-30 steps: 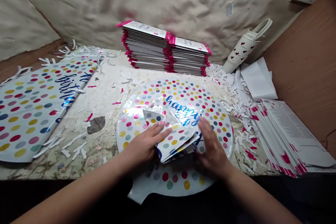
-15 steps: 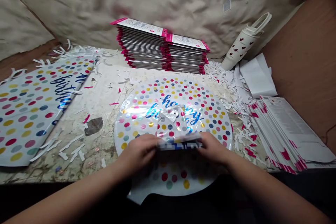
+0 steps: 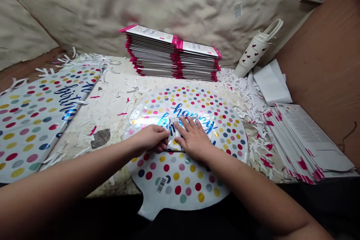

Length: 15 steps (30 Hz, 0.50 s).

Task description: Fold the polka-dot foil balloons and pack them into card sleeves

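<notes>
A flat foil balloon (image 3: 185,187) with coloured dots and blue "happy birthday" lettering lies in front of me. On its middle rests a folded foil balloon (image 3: 172,143), made into a small packet. My left hand (image 3: 154,138) pinches the packet's left edge, thumb on top and the other fingers curled. Pressed onto the packet's top from the right is my right hand (image 3: 192,137), palm down with fingers spread, covering much of it. The lower balloon's neck hangs past the table edge.
More dotted balloons (image 3: 33,120) lie at left. Pink-edged packages (image 3: 153,50) stand in two stacks at the back. A white tumbler (image 3: 250,54) leans behind paper scraps (image 3: 244,90). At right, a fanned pile of printed card sleeves (image 3: 315,138) lies beside the brown panel (image 3: 329,67).
The packet has come down flat onto the lower balloon and looks smaller. My right hand has gone from gripping its right end to lying spread on top; my left hand keeps the left side.
</notes>
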{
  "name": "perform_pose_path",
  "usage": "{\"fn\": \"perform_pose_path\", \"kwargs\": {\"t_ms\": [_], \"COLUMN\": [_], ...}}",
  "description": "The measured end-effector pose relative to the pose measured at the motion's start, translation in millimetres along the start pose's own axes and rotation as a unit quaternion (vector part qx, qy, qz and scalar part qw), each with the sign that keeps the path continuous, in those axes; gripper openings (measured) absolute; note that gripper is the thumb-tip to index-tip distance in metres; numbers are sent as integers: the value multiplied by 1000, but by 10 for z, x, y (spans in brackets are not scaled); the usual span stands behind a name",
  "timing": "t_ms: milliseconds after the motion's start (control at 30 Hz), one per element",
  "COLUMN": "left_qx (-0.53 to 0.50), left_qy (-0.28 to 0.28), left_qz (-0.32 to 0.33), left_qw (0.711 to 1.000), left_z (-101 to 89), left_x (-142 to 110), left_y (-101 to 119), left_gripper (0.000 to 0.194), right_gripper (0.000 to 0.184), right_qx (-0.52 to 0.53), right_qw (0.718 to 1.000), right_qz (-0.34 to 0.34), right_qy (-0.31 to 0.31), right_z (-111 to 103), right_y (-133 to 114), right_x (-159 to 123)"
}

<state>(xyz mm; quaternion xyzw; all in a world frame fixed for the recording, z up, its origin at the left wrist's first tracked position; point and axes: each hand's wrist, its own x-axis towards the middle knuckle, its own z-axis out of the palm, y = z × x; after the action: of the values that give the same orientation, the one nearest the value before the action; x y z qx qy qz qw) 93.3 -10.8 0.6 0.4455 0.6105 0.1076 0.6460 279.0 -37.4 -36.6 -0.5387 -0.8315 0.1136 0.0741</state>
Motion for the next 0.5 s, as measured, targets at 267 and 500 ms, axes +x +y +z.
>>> {"fn": "perform_pose_path", "kwargs": {"t_ms": [267, 500], "left_qx": [-72, 81], "left_qy": [-24, 55], "left_qz": [-68, 28], "left_qw": [995, 995], "left_z": [-135, 87], "left_x": [1, 137], "left_y": [132, 366], "left_gripper": [37, 29], "right_gripper": [54, 71], "right_qx": [51, 35], "right_qw": [998, 986], "right_qz": [17, 142], "right_qy": [-43, 85], "right_z": [30, -542], "right_y": [-21, 768], "right_x": [59, -359]}}
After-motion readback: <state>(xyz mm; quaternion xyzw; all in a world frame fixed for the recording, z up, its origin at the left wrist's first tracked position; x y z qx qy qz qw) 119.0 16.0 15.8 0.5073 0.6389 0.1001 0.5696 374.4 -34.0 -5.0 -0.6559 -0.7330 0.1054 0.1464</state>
